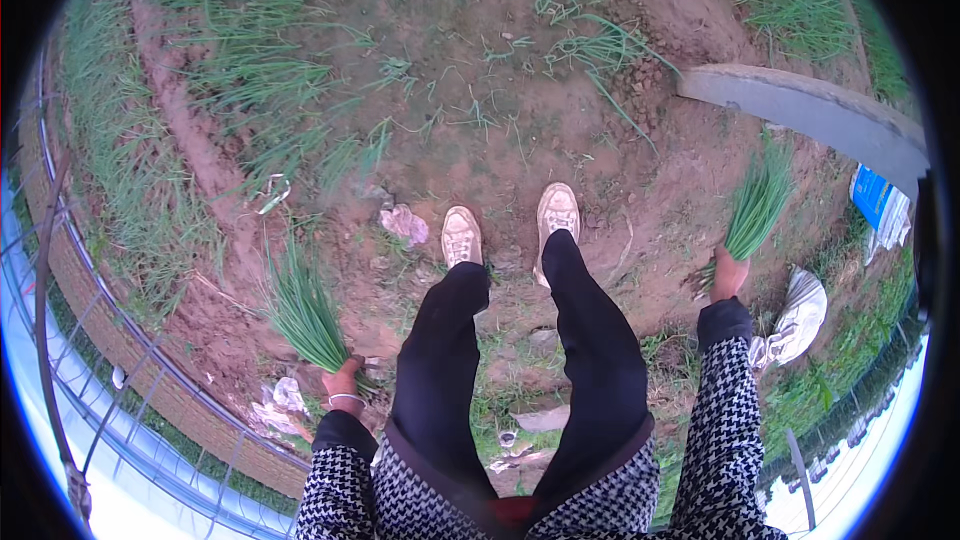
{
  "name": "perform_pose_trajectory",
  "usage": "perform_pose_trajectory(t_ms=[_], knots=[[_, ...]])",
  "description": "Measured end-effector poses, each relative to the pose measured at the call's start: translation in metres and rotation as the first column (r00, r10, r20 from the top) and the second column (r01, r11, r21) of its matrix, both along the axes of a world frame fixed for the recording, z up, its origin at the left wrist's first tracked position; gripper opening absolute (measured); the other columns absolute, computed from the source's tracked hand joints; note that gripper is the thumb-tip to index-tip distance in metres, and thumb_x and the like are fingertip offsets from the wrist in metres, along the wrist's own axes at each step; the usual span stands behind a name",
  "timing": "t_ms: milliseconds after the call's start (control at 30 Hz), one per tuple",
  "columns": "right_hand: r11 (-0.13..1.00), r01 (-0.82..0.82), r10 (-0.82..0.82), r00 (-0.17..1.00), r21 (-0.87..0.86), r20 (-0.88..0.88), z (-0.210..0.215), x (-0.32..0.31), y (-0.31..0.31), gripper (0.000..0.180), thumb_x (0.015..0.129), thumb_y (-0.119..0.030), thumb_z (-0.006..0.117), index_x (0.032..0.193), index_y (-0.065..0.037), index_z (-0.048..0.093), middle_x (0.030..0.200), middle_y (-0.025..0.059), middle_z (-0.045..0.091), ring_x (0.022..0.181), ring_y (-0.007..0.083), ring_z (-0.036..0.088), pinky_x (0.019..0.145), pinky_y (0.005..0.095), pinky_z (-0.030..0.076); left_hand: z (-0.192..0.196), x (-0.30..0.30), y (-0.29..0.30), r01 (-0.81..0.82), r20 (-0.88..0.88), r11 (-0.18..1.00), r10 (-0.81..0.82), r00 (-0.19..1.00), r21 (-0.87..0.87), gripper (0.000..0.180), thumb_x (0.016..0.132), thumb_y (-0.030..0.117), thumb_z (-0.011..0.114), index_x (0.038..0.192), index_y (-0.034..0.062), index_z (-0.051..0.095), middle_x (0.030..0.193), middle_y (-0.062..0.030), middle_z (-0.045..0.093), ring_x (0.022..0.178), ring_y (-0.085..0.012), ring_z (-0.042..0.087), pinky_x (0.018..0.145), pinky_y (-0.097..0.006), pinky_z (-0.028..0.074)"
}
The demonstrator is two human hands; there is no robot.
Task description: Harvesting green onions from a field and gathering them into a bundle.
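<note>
My left hand (343,382) is closed round the lower end of a bunch of long green onions (304,315), out to the left of my legs. The leaves fan away from me over the soil. On the other side, my right hand (731,274) grips a second bunch of green onions (761,198), its leaves pointing forward. Short root ends poke out beside that fist. Both arms hang down and apart, with my two pale shoes on the bare ground between them.
Rows of growing green onions (250,50) stand ahead and left. A grey concrete post (800,105) slants in at the right. Near my right arm lie a white sack (800,320) and a blue-and-white bag (880,202). Crumpled plastic (404,225) lies by my left shoe.
</note>
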State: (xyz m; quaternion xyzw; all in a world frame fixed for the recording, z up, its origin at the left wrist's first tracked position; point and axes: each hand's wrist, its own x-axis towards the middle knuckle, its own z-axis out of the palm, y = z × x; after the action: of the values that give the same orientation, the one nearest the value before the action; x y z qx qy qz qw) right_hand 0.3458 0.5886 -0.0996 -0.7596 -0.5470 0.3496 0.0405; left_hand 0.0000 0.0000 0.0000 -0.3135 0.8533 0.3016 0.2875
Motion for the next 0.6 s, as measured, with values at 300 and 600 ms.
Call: perform_pose_trajectory(t_ms=[300, 600], knots=[[0.758, -0.648, 0.393, 0.545, 0.075, 0.741, -0.109, -0.084, 0.046, 0.058, 0.073, -0.034, 0.068, 0.111, 0.006, 0.049, 0.098, 0.0237, 0.059, 0.091, 0.0367, 0.057, 0.081, 0.0422, 0.043, -0.164, 0.003, 0.054, -0.505, 0.091, 0.844, 0.497, 0.863, 0.184, 0.031, 0.07, 0.004, 0.062, 0.1, -0.0032, 0.058, 0.08, -0.0129, 0.062, 0.066, -0.0221, 0.061, 0.056, -0.032, 0.052], [0.323, -0.878, 0.942, 0.261, 0.352, -0.213, -0.069, -0.366, -0.025, 0.019, 0.074, -0.009, 0.063, 0.083, -0.001, 0.047, 0.062, 0.0107, 0.052, 0.053, 0.0214, 0.052, 0.052, 0.0327, 0.043, -0.281, 0.026, 0.016, -0.722, 0.101, 0.619, 0.734, 0.672, 0.309, 0.021, 0.071, 0.009, 0.059, 0.09, 0.0012, 0.055, 0.078, -0.0117, 0.06, 0.066, -0.0253, 0.06, 0.058, -0.039, 0.051]])
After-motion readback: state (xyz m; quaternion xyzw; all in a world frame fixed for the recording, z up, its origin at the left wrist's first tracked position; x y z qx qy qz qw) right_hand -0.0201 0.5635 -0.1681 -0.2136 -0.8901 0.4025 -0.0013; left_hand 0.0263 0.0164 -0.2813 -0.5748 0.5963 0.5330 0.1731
